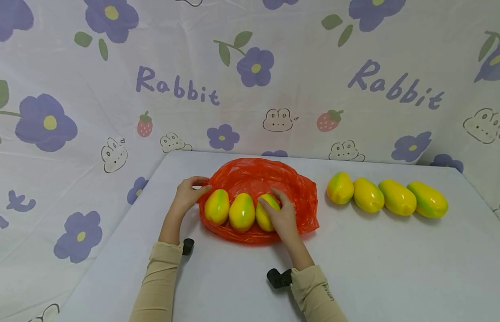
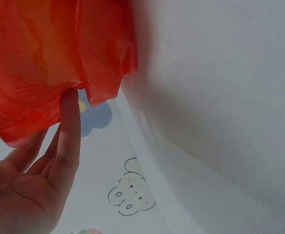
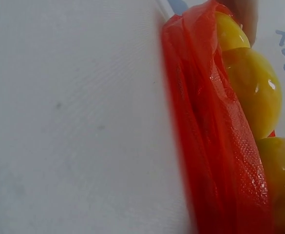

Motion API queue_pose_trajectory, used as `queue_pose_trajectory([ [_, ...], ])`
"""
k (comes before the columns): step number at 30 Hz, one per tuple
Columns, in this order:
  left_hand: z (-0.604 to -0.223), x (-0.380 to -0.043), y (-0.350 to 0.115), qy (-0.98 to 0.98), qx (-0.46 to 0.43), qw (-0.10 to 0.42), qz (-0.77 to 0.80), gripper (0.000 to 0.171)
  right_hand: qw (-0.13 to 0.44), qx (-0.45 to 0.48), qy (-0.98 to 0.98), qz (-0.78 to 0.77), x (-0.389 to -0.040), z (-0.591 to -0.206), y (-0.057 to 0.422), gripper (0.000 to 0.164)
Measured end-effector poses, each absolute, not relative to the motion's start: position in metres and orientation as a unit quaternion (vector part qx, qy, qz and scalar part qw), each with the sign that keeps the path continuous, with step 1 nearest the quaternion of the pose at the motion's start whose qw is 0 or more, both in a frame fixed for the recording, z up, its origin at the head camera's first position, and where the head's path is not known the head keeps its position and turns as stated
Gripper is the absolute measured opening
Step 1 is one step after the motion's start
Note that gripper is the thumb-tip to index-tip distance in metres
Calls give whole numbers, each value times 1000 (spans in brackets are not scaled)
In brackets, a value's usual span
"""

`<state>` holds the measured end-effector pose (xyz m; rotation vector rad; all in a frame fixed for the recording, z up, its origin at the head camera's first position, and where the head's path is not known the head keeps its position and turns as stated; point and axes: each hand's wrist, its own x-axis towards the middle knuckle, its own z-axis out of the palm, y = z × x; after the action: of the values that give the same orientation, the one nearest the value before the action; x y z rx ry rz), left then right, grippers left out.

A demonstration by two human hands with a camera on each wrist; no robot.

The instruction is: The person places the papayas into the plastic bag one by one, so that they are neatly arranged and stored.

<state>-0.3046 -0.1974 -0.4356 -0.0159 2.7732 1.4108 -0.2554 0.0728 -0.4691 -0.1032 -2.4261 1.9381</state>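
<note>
- Your left sleeve (image 1: 157,286) and right sleeve (image 1: 316,290), both beige, come nearest the lens, reaching in from the near side of the red bag (image 1: 255,172).
- Black pieces sit at both wrists, near side of the bag: one left (image 1: 188,247), one right (image 1: 279,278).
- Red bag: thin crinkled plastic, mouth spread wide, lying on the white table (image 1: 391,259).
- Left hand (image 1: 187,195) at the bag's left edge; you pinch the rim between thumb and fingers. From the left wrist, fingertips touch the plastic.
- Right hand (image 1: 284,217) over the bag's right half; you grasp the right fruit (image 1: 264,218), thumb on one side, fingers on the other.
- Middle fruit (image 1: 242,213) and left fruit (image 1: 216,208) stand beside it inside the bag, towards its near wall. All three yellow streaked green, glossy.
- Four similar fruits (image 1: 397,197) lie in a row right of the bag, apart from it.
- Beyond the bag, a patterned cloth (image 1: 298,58): purple flowers, rabbit faces, strawberries, "Rabbit" lettering.
</note>
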Motion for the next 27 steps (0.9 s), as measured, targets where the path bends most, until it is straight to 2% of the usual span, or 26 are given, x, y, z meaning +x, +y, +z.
queue_pose_trajectory([
  [27,-433,-301,-195,888,-13,17,459,42,39,-15,-772,634,-254,-454,100,63],
])
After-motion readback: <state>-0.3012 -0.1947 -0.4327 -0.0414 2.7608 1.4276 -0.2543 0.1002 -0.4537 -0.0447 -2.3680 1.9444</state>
